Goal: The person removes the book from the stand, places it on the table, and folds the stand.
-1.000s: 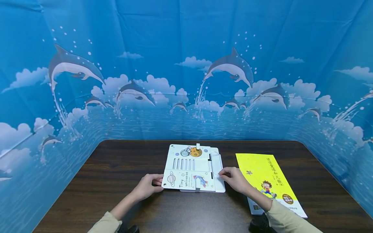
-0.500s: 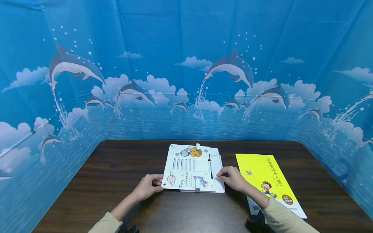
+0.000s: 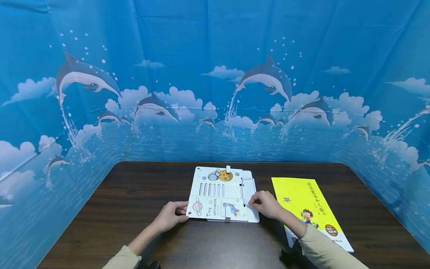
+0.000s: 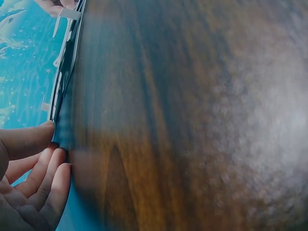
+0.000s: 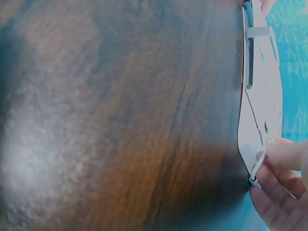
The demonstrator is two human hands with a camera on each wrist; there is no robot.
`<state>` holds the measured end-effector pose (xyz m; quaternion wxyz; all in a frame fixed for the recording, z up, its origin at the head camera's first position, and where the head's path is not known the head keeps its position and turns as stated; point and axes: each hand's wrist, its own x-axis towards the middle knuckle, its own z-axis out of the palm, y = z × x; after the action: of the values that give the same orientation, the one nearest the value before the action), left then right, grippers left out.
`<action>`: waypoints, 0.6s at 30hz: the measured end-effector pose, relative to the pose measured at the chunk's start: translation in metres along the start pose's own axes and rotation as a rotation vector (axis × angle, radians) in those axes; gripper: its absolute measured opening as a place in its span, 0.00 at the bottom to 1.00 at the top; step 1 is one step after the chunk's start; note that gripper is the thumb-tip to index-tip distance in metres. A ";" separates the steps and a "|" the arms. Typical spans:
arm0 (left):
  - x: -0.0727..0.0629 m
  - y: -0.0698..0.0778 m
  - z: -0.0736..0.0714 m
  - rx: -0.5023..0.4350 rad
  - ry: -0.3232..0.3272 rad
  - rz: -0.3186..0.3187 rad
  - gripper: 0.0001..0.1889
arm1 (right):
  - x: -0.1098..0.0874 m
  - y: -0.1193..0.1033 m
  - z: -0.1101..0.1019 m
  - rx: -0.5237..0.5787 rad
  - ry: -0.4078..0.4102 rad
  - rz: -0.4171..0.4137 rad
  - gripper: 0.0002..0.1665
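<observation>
A white folding book stand (image 3: 215, 190) with planet, rocket and "Tiny universe" prints lies flat at the middle of the table. My left hand (image 3: 172, 216) grips its near left corner, thumb on top and fingers beneath; the left wrist view shows the thumb (image 4: 29, 140) at the edge. At the stand's right side, my right hand (image 3: 267, 204) pinches a thin white wire leg (image 5: 259, 163) between thumb and fingertips. That wire is hinged on the panel and tilts up from it in the right wrist view. Small clips (image 3: 228, 169) sit on the stand's far and near edges.
A yellow and white book (image 3: 302, 198) with a cartoon child on its cover lies to the right, partly under my right forearm. The dark wooden table (image 3: 141, 186) meets a blue dolphin-print curtain (image 3: 201, 74) at the back and sides.
My right hand has shifted slightly left, drawing the wire leg toward the stand's slotted panel. The left hand and the stand have stayed in place.
</observation>
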<state>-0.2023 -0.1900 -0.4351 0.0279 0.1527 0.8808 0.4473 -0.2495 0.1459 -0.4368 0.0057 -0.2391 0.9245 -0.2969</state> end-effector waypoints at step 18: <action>0.001 -0.003 0.001 -0.002 -0.004 0.004 0.24 | -0.004 -0.037 0.018 0.073 -0.056 -0.158 0.22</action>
<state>-0.2042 -0.1904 -0.4381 0.0290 0.1554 0.8799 0.4481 -0.2268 0.1116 -0.4315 0.0167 -0.3192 0.8908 -0.3229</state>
